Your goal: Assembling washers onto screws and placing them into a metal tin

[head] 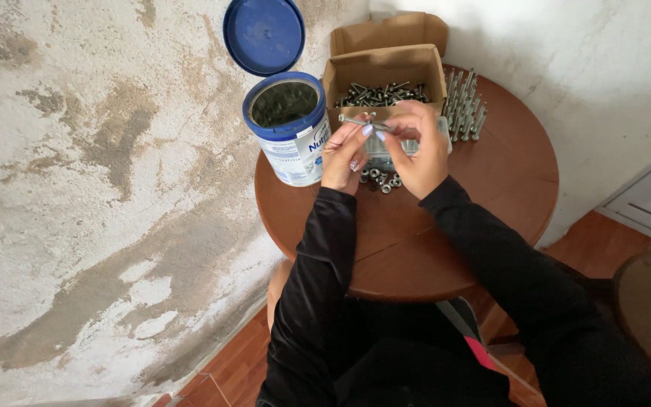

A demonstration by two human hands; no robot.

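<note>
Both hands pinch one bolt point(356, 120) lying crosswise: left hand point(344, 154) at its head, right hand point(420, 147) alongside.

Tin point(289, 128) and box point(383, 75) hem table's point(491, 188) open right.

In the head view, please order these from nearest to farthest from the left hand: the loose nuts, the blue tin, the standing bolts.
From the left hand:
1. Loose nuts, on the table just beside it.
2. Blue tin, to its left.
3. Standing bolts, past the right hand, beside the box.
</note>
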